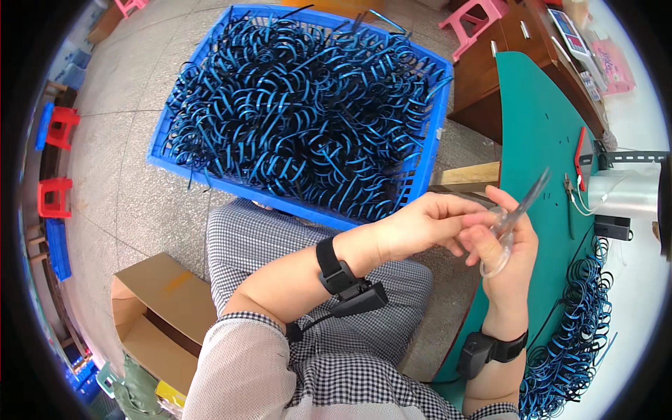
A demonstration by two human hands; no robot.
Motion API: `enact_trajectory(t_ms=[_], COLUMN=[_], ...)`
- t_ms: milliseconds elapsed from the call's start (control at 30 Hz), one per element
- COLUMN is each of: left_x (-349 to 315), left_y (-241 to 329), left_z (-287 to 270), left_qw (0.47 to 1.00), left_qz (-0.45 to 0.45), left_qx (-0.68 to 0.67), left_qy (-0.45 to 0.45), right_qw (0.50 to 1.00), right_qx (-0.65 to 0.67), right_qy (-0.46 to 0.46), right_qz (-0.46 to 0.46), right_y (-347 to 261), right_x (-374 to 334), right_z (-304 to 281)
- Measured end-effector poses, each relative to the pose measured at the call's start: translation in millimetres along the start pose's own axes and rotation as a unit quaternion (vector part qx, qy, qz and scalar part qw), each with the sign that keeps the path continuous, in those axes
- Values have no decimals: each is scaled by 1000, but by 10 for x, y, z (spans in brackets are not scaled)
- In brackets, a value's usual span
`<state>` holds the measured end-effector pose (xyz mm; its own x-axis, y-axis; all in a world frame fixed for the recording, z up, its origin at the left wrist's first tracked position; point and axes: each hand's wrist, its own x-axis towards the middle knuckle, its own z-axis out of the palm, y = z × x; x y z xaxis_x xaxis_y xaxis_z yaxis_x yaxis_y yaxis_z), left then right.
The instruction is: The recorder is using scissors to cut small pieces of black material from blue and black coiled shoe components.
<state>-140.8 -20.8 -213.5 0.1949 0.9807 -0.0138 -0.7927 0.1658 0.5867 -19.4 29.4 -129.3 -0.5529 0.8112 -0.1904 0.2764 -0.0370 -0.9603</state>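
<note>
My right hand [514,255] holds a pair of scissors [530,198] with clear handles, thumb and fingers at the loops. The blades point up and to the right over the green table. My left hand [434,222] is right beside it, its fingers bent together and meeting the right hand's fingertips near the handles. Whatever the left fingers pinch, if anything, is hidden. Beyond my lap stands a blue plastic crate [294,203] heaped with curled black-and-blue strips [301,105].
The green tabletop [525,112] on the right carries red-handled pliers [581,157] and small dark scraps. More curled strips [570,336] lie by the wall. An opened cardboard box [164,308] sits at my left. Pink and red stools [54,197] stand farther off.
</note>
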Motion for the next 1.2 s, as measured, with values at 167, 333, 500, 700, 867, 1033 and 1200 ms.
enact_trajectory(t_ms=[167,333,500,700,867,1033,1200], left_x=[-188,-341,-523,-1183,-1110,-1099,-1148], left_y=[-86,52,110,153,-136,119,695], left_z=[-38,-129,-1241,-2459,-2443,-2569,-2020], left_qw=[998,994,684,462,407,543,510], left_qz=[6,24,-44,-285,-277,-109,-39], left_qx=[-40,96,655,718,743,643,693], left_qy=[43,45,316,435,454,528,508], right_qw=[999,996,992,987,988,990,992], right_qx=[21,40,-64,-130,-119,-106,-70], right_qy=[-43,-57,-28,10,20,35,32], right_qz=[-7,-60,-102,-91,-92,-88,-103], right_y=[-22,6,67,102,127,112,143], right_x=[-80,-179,-69,-7,32,55,63], right_z=[107,207,73,139,85,103,59])
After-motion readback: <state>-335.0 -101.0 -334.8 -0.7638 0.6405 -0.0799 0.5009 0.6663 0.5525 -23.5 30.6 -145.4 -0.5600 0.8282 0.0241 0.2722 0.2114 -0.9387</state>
